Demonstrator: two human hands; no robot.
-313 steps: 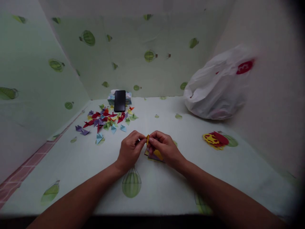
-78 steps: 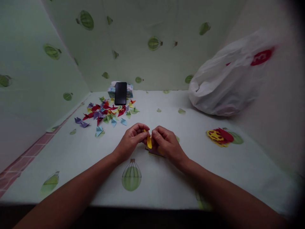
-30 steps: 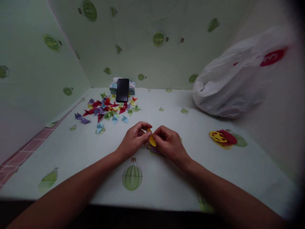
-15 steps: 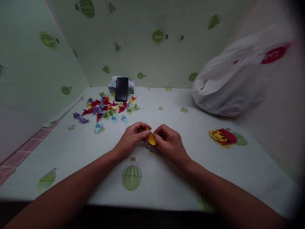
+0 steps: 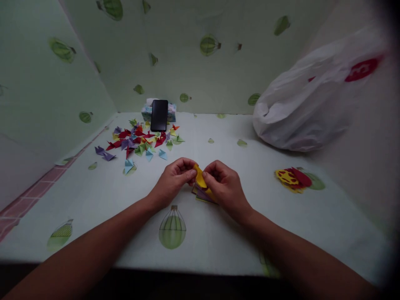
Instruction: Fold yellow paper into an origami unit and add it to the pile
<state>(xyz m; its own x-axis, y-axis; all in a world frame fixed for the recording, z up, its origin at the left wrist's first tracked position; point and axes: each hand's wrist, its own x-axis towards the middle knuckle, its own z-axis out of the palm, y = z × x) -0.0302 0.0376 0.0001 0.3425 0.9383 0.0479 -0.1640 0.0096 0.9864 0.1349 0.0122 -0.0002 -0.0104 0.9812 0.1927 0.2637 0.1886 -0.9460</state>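
Observation:
A small piece of yellow paper (image 5: 200, 178) is pinched between my two hands, near the middle of the table. My left hand (image 5: 174, 178) grips its left edge between thumb and fingers. On the other side, my right hand (image 5: 225, 186) has it between thumb and forefinger, with the other fingers curled in. Just below the yellow paper lies a small stack of coloured paper squares (image 5: 203, 196), purple on top with yellow edges, partly covered by my right hand. The exact fold of the yellow paper is too small to make out.
Several folded paper cranes (image 5: 137, 141) in many colours lie at the back left. Behind them a black phone (image 5: 159, 116) leans on a tissue box (image 5: 146, 113). Red and yellow paper cut-outs (image 5: 286, 177) lie at the right, below a white plastic bag (image 5: 290, 118).
The yellow paper has turned between my fingers and shows a more angular shape. My right hand has shifted slightly, and more of the purple square shows beneath.

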